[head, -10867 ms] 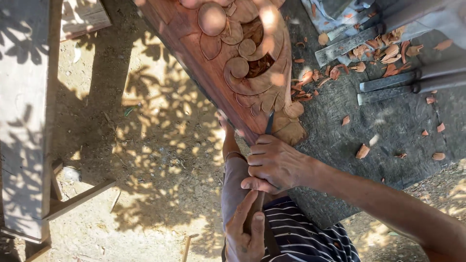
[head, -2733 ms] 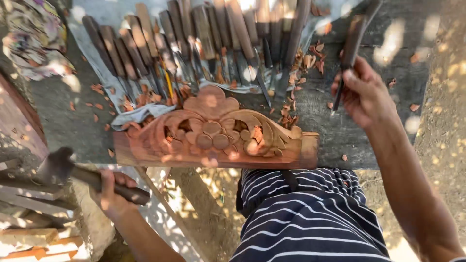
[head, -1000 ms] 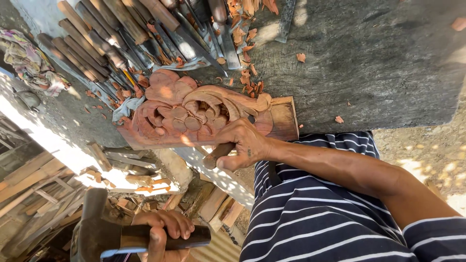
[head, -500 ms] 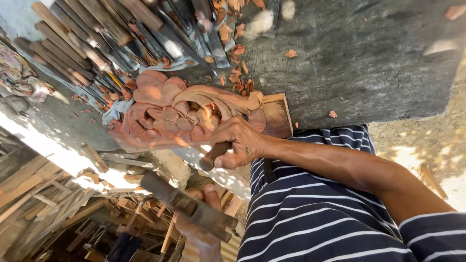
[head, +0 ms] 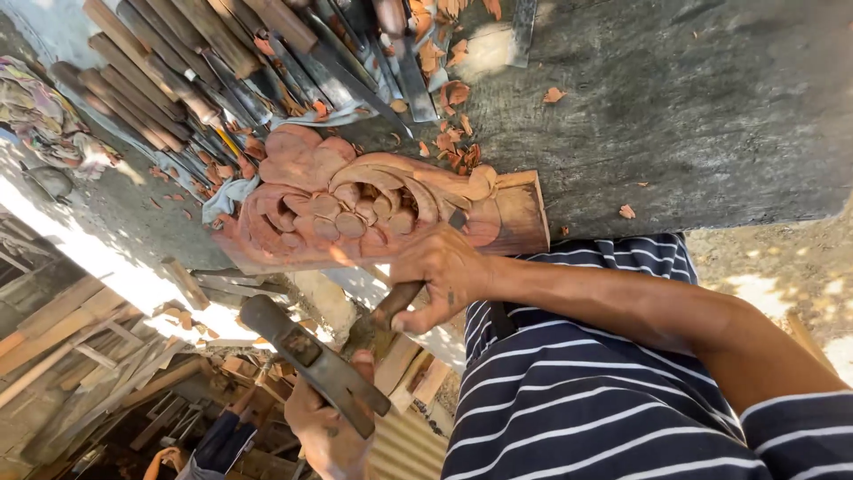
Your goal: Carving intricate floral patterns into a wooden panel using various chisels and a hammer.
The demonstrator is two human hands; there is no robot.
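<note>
Right hand [head: 440, 271] closed around the brown wooden handle of a chisel [head: 397, 305], blade end pointing up into the reddish-brown carved wooden panel with leaf scrolls and round bead shapes [head: 355, 213]; the hand sits right at the panel's near edge, fingers overlapping its lower rim, the chisel tip hidden in the carving near the panel's right part. Left hand [head: 324, 427] lower down, off the bench's near edge, gripping a dark metal-headed mallet [head: 311, 360] by its handle, the head tilted up-left toward the chisel butt, near it but apart. The panel lies flat on the grey weathered wooden workbench [head: 693, 116], along its near edge, its plain squared end to the right. Behind the panel, toward the bench's far left corner, a row of wooden-handled carving chisels [head: 204, 62] laid side by side on a pale cloth [head: 233, 191]. Reddish wood chips [head: 444, 133] scattered around the panel's far side and a few out on the bare bench. Person's dark blue and white striped shirt [head: 586, 391] below the bench edge. Scrap timber pieces [head: 80, 347] on the ground at lower left.
</note>
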